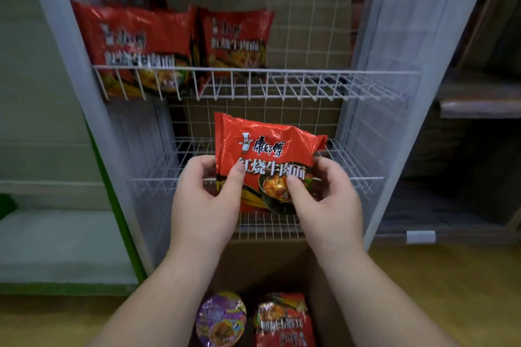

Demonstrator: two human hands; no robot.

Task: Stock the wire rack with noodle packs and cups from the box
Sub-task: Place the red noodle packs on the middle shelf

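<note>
Head camera looks down on both hands holding one red noodle pack [265, 160] upright in front of the lower shelf [352, 175] of the white wire rack [310, 84]. The left hand [203, 205] pinches the pack's lower left edge, thumb on the front; the right hand [327, 205] grips the lower right, thumb over the printed bowl. Its wrapper reads 康师傅 beside a small chef figure, with 红烧牛肉面 in large white characters below. On the upper shelf two more red packs [135, 48] stand side by side at the left, their print blurred. Below the wrists, the cardboard box [267, 259] holds a purple-lidded cup [221, 318] and another red pack [284, 321], its writing unreadable.
</note>
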